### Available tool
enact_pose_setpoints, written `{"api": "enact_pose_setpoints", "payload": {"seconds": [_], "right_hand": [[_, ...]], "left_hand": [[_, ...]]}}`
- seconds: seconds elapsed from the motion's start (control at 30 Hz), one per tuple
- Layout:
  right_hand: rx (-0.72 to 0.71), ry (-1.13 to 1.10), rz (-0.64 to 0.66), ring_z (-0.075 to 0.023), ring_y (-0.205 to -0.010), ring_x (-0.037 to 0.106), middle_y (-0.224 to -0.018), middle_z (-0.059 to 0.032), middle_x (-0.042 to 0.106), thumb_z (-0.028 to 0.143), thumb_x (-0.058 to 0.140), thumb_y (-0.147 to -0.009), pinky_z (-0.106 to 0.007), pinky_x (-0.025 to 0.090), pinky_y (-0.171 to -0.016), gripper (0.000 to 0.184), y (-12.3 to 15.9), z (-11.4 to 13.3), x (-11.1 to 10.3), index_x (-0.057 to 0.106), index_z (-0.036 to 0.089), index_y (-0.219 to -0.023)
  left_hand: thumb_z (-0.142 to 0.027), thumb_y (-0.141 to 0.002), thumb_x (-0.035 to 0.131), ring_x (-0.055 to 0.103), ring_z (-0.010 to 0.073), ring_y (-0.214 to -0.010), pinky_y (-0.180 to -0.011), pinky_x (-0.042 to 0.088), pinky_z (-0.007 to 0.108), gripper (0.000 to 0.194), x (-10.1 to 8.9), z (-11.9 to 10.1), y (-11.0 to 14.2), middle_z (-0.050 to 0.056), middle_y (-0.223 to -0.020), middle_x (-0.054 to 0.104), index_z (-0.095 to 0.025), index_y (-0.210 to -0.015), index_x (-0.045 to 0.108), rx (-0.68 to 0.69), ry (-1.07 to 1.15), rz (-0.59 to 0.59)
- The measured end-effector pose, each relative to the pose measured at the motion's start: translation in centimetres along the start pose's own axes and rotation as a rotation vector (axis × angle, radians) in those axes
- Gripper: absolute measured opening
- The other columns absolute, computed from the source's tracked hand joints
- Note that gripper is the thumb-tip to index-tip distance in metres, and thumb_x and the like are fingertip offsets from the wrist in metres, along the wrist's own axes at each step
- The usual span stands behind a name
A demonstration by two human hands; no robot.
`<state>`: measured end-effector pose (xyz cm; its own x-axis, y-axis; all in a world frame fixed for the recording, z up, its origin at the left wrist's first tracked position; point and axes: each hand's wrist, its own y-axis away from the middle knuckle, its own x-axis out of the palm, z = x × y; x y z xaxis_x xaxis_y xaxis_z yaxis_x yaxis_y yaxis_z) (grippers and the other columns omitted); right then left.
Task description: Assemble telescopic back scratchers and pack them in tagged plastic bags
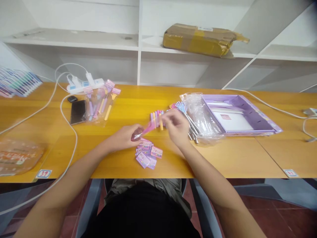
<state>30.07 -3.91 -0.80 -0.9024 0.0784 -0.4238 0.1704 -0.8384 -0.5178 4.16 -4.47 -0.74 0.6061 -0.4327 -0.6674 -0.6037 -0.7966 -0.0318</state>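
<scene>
Pink piece (149, 127), just one, over the bench (223, 155), apparently clamped in the left hand (126, 135), presumably for steadiness; right hand (177, 128) apart from the left, at three o'clock from that piece, too blurred to tell any grip. Cards (143, 160) at six o'clock, at least five, perhaps heaped for easy reach; one purple tray (260, 114) at three, one phone (78, 111) at nine.

Cards (146, 153) lie near the front edge of the desk (223, 157). Handles (154, 117) lie behind them. To the right come some sticks (192, 124), then bags (208, 119), then a box (255, 132). A phone (78, 112) lies to the left, a power strip (80, 87) behind it. A parcel (198, 39) sits on a shelf (152, 43) behind.
</scene>
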Motion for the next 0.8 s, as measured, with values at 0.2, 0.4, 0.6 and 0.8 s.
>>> {"api": "enact_pose_setpoints", "payload": {"seconds": [0.2, 0.4, 0.6, 0.8], "right_hand": [[0.011, 0.035, -0.293, -0.0240, -0.088, 0.063, -0.090, -0.0064, 0.062, 0.055, 0.045, -0.110, -0.041, 0.055, -0.081, 0.037, -1.3, -1.8, -2.9, 0.067, 0.027, -0.102], [0.136, -0.226, -0.142, -0.0206, -0.072, 0.060, -0.089, -0.0057, 0.062, 0.070, 0.048, -0.104, -0.038, 0.053, -0.063, 0.046, -1.0, -3.1, -2.6, 0.063, 0.029, -0.120], [0.008, -0.251, -0.224, -0.0250, -0.099, 0.069, -0.096, -0.0070, 0.067, 0.057, 0.059, -0.103, -0.046, 0.060, -0.087, 0.031, -2.4, -3.0, -4.8, 0.061, 0.027, -0.096], [0.032, -0.264, -0.608, -0.0166, -0.057, 0.046, -0.067, 0.0066, 0.039, 0.052, 0.062, -0.101, -0.037, 0.050, -0.066, 0.020, -3.5, -7.0, -14.1, 0.057, 0.033, -0.103]], "left_hand": [[-0.039, -0.095, 0.065, 0.059, 0.0181, -0.070, -0.066, 0.038, 0.031, 0.019, -1.0, 0.2, -0.2, 0.001, -0.081, 0.067, -0.023, -0.086, 0.062, -0.014, -0.134, 0.071], [-0.045, -0.104, 0.055, 0.052, 0.0170, -0.068, -0.066, 0.034, 0.031, 0.032, -1.4, 1.3, -0.4, -0.001, -0.076, 0.059, -0.022, -0.081, 0.055, -0.022, -0.118, 0.077], [-0.049, -0.102, 0.060, 0.055, 0.0166, -0.072, -0.069, 0.038, 0.030, 0.029, -1.4, 0.9, -0.4, -0.001, -0.082, 0.064, -0.022, -0.096, 0.066, 0.004, -0.077, 0.067], [-0.039, -0.110, 0.039, 0.068, 0.0239, -0.100, -0.091, 0.050, 0.037, 0.034, -1.1, 0.6, -0.3, 0.008, -0.111, 0.073, -0.020, -0.115, 0.067, -0.005, -0.180, 0.043]]}}
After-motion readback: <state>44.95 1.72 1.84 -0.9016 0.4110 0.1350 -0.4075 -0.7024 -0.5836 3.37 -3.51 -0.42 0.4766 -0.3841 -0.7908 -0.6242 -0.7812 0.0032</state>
